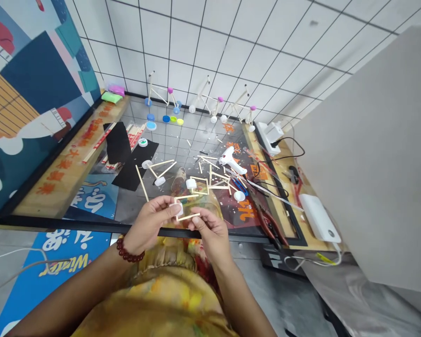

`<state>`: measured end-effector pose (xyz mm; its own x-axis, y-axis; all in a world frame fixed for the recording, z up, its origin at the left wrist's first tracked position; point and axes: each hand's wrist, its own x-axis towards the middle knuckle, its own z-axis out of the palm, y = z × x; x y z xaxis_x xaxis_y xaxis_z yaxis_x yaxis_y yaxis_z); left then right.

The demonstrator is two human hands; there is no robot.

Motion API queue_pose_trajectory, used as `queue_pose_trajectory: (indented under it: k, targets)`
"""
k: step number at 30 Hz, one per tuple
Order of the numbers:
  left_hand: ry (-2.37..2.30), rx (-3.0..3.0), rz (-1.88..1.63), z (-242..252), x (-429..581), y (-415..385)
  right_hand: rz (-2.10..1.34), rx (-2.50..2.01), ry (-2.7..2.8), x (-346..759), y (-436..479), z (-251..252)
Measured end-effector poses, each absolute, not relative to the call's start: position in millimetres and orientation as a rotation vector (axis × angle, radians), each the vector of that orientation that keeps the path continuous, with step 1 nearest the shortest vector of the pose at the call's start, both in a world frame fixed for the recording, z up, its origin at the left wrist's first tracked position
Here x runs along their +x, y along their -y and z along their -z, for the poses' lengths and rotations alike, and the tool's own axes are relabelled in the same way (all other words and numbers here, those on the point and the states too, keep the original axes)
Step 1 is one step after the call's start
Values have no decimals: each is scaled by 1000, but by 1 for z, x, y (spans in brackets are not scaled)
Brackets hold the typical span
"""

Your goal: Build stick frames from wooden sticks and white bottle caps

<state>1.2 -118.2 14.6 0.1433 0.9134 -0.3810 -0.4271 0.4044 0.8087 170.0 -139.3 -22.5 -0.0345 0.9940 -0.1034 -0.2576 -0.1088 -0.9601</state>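
My left hand and my right hand pinch a small frame of pale wooden sticks between fingers and thumbs, above the table's front edge. A white bottle cap sits at the frame's left end, against my left fingertips. Just beyond my hands stands a glass jar, and a second stick frame with a white cap lies close by. A white hot glue gun rests farther off, beyond my right hand.
Several stick models with coloured caps stand along the tiled wall. Loose sticks and caps litter the table. Red-handled pliers and a white power bank lie right, with a power strip and cables. Black sheets lie left.
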Motion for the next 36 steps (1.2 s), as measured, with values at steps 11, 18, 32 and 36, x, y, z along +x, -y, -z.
queue_pose_trajectory:
  k: [11, 18, 32, 36]
  targets:
    - [-960, 1064, -812, -18, -8, 128, -1312, -1114, 1109, 168, 122, 12]
    - [-1042, 1233, -754, -22, -2, 127, -1218, -1064, 1144, 170, 129, 5]
    - [-1067, 949, -1064, -14, 3, 120, -1044, -1024, 1373, 170, 131, 7]
    - [-1010, 669, -1028, -13, -9, 139, -985, -957, 1474, 151, 130, -1]
